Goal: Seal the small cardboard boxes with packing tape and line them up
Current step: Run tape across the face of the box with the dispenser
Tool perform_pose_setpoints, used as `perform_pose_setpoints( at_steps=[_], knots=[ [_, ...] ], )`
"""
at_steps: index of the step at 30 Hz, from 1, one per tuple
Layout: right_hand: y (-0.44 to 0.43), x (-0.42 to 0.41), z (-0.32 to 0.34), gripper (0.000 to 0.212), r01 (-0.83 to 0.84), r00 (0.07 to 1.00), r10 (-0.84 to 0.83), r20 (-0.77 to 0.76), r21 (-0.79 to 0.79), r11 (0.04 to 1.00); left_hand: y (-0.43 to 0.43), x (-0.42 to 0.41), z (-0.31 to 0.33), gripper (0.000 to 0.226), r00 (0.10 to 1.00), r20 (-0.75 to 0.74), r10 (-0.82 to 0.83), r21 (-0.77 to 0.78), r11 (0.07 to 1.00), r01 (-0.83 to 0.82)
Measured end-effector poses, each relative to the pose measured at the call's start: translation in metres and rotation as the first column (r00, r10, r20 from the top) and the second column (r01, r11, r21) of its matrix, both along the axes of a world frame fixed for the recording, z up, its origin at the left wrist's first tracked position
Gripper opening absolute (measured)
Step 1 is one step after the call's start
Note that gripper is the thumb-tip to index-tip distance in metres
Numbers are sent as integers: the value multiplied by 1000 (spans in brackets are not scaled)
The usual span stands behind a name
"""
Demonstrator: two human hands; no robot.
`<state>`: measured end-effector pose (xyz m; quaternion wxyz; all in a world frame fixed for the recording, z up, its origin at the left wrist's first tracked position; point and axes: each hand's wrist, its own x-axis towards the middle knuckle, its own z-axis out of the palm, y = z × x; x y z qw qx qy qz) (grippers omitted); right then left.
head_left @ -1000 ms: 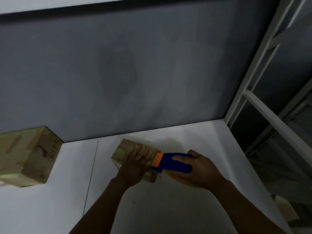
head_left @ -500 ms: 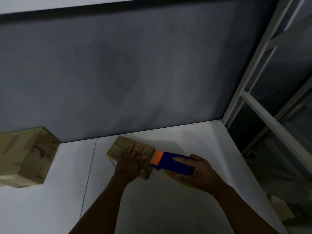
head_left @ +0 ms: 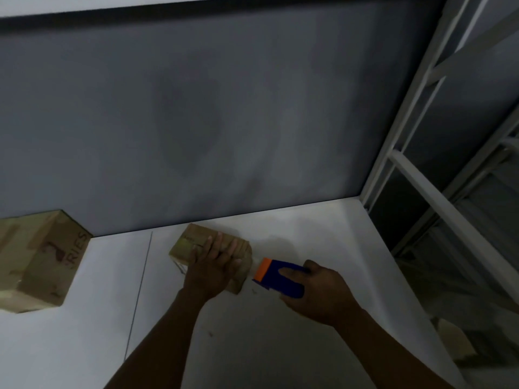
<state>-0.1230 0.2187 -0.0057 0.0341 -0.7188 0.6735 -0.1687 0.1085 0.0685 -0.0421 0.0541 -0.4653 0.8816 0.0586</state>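
A small cardboard box (head_left: 189, 244) lies on the white table (head_left: 309, 234) near the grey wall. My left hand (head_left: 214, 265) rests flat on its top with straight fingers. Just right of the box, my right hand (head_left: 317, 293) grips a blue tape dispenser (head_left: 283, 279) with an orange front edge that points at the box's right side. The dispenser's front stands a little apart from the box. The tape roll is hidden under my hand.
A larger cardboard box (head_left: 42, 259) with printed letters stands at the table's left edge. A grey wall (head_left: 196, 122) backs the table. A white metal shelf frame (head_left: 421, 178) rises beyond the table's right edge. A thin seam (head_left: 140, 290) runs across the table.
My right hand has drawn the dispenser to the right, off the box's right edge. My left hand stays flat on the box.
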Motion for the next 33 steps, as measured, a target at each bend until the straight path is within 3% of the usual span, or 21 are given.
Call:
perform_pose_setpoints(
  at_steps=[4,8,12,16,19,22,26,28,30,33],
  knots=[
    [0,22,-4,53,20,993,-26,-117,-53,998,0,-1,2,88,999,-25,33,-4,999,-33],
    [-6,27,-10,55,21,996,-28,-90,-80,997,0,1,-2,93,1000,-13,27,18,999,-26],
    [-13,28,-20,56,19,999,-20,-49,-17,1000,-1,0,0,78,999,-3,40,22,999,-40],
    [-17,32,-18,57,32,999,-31,-9,65,997,-3,0,-4,97,999,-21,27,36,999,-26],
    [-9,19,-23,60,109,989,-128,67,241,965,-1,1,1,77,1000,18,21,8,1000,-21],
    [2,5,-26,60,236,942,-247,225,74,969,-2,5,-3,63,999,30,42,19,999,-43],
    [-7,-2,-15,59,198,926,-210,314,70,978,2,2,0,63,999,20,38,-1,999,-38],
    [-10,-3,-9,51,226,785,-278,554,162,961,4,1,0,61,998,12,57,-13,998,-56],
    [-11,-10,-12,53,278,516,-384,766,274,921,7,-1,3,60,997,-11,81,-7,997,-82],
    [-17,-23,-20,50,452,259,-511,819,365,814,9,-9,3,56,993,38,109,-3,994,-109]
  ],
)
